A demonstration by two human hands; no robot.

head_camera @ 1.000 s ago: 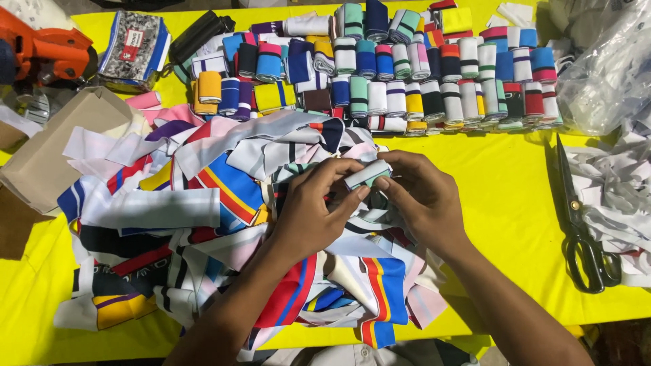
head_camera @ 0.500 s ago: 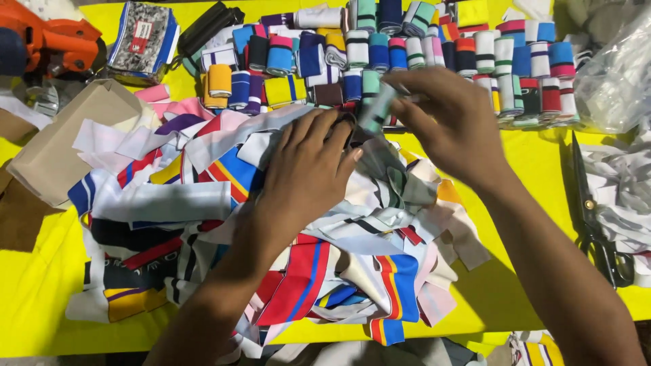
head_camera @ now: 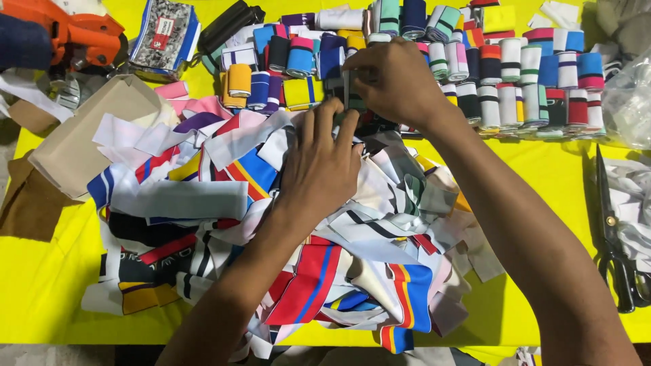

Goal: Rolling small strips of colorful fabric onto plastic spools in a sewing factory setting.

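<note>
Sorting striped fabric strips on a yellow table (head_camera: 563, 203).

Sprawling over the table's middle, a loose heap of flat, limp knit strips (head_camera: 271, 224) shows red, blue, white and black bands. Beyond the heap, rows of tightly folded bundles (head_camera: 515, 74) stand packed side by side. The left hand (head_camera: 322, 166) rests flat on the heap's far edge, fingers together and outstretched. The right hand (head_camera: 397, 78), just beyond the heap, pinches a small dark striped bundle (head_camera: 352, 91) among the rows. Black scissors (head_camera: 610, 230) lie right of the heap.
</note>
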